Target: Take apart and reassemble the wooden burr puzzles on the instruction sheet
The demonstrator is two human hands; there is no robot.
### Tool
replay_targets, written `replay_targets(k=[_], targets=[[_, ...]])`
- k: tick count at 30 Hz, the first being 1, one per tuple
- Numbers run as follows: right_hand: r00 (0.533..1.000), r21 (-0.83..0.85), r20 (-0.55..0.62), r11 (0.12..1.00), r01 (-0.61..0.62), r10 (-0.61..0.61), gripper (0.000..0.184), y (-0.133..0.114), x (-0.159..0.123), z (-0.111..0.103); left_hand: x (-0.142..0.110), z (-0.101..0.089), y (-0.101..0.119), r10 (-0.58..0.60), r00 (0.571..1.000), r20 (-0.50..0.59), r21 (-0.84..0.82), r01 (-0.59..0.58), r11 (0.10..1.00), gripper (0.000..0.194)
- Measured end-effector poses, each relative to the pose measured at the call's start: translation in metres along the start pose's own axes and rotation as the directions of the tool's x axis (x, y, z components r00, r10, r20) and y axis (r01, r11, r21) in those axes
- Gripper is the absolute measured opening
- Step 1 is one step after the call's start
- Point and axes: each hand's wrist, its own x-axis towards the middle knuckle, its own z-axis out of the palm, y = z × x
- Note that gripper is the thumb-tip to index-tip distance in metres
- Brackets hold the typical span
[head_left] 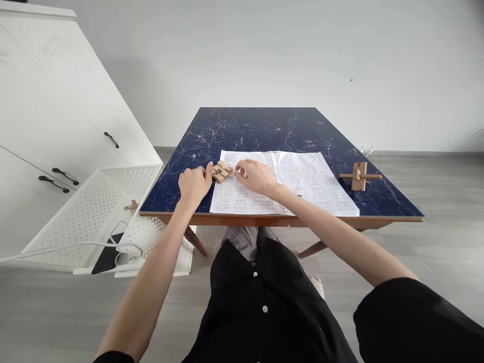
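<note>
Several small light-wood puzzle blocks (221,174) lie grouped at the left side of a printed paper sheet (302,186). To their left, my left hand (193,185) rests on the table, its thumb stretched out at the edge of the blocks and its fingers apart from them. Over the paper on the other side is my right hand (256,176), fingers curved, with a gap between thumb and forefinger and no object showing in it. Its fingertips are close to the rightmost block; whether they touch it I cannot tell.
At the right of the dark blue marbled table (257,128) lies a wooden piece with a crossing rod (359,176). On the left, a white perforated basket (86,212) holds another wooden piece (131,206), with a cable (75,245) and a dark phone-like slab (108,256) nearby. White cabinets (56,91) stand behind.
</note>
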Motion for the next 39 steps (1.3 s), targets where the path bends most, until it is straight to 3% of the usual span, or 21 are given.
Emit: replay_targets(k=[6,9,16,20,24,26,28,32,35,39], targets=[[0.980,-0.024,0.006,0.980,0.199,-0.199,0.026,0.036,-0.077,-0.037,-0.017,-0.013,-0.021,0.005,0.998,0.063,-0.161,0.006,0.987,0.046],[0.976,-0.108,-0.041,0.972,0.207,-0.212,0.031,0.069,-0.112,-0.063,-0.024,-0.022,-0.027,-0.023,0.997,0.078,-0.247,0.042,0.968,0.040],[0.970,-0.334,-0.233,0.943,-0.011,-0.072,0.032,0.144,-0.167,-0.120,-0.027,-0.026,-0.021,-0.072,0.994,0.085,-0.332,0.096,0.939,0.039],[0.936,-0.369,-0.351,0.917,-0.152,0.014,0.028,0.182,-0.187,-0.146,-0.028,-0.025,-0.018,-0.075,0.994,0.077,-0.339,0.097,0.936,0.037],[0.893,-0.363,-0.430,0.880,-0.308,0.135,0.039,0.217,-0.198,-0.164,-0.029,-0.026,-0.016,-0.077,0.995,0.071,-0.333,0.096,0.938,0.036],[0.875,-0.317,-0.411,0.860,-0.400,0.256,0.043,0.230,-0.199,-0.169,-0.030,-0.026,-0.016,-0.075,0.995,0.067,-0.328,0.093,0.940,0.036],[0.827,-0.223,-0.358,0.821,-0.526,0.432,0.038,0.239,-0.198,-0.171,-0.031,-0.027,-0.014,-0.069,0.995,0.065,-0.322,0.087,0.943,0.036],[0.659,0.229,-0.144,0.672,-0.704,0.738,0.023,0.239,-0.194,-0.168,-0.032,-0.027,-0.012,-0.050,0.997,0.063,-0.313,0.068,0.947,0.036],[0.575,0.512,-0.035,0.509,-0.692,0.817,0.018,0.233,-0.190,-0.160,-0.033,-0.027,-0.011,-0.038,0.997,0.061,-0.311,0.055,0.949,0.036],[0.552,0.643,-0.011,0.429,-0.635,0.834,0.010,0.227,-0.184,-0.151,-0.033,-0.026,-0.012,-0.029,0.997,0.065,-0.316,0.048,0.948,0.037]])
